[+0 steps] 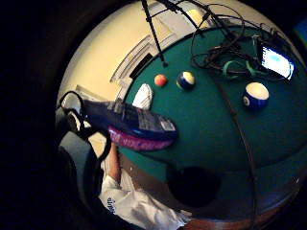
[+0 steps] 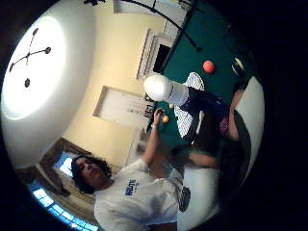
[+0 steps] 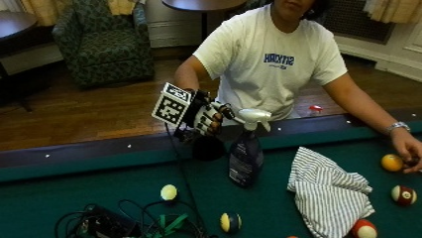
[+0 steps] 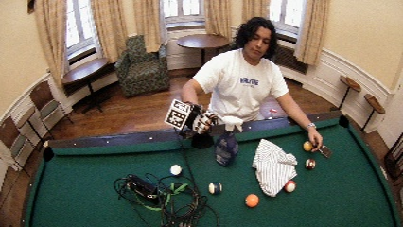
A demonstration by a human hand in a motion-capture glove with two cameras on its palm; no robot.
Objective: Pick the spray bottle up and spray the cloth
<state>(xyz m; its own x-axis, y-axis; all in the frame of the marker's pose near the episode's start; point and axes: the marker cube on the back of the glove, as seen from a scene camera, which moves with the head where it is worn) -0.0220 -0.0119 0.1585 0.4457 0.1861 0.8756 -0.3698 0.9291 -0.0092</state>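
The pool table [image 3: 79, 188] carries a striped cloth [image 3: 330, 191] lying crumpled toward the person's edge, with balls [image 3: 403, 195] scattered round it and a tangle of cables [image 3: 125, 223] near the opposite edge. A blue spray bottle [image 3: 246, 158] with a white head stands upright on the felt close to the person's rail, just beside the cloth but apart from it. The gloved right hand [image 3: 206, 118] is beside the bottle's head with fingers curled; whether they grip it I cannot tell.

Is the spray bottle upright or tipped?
Upright: the spray bottle has its base on the green felt, white nozzle on top.
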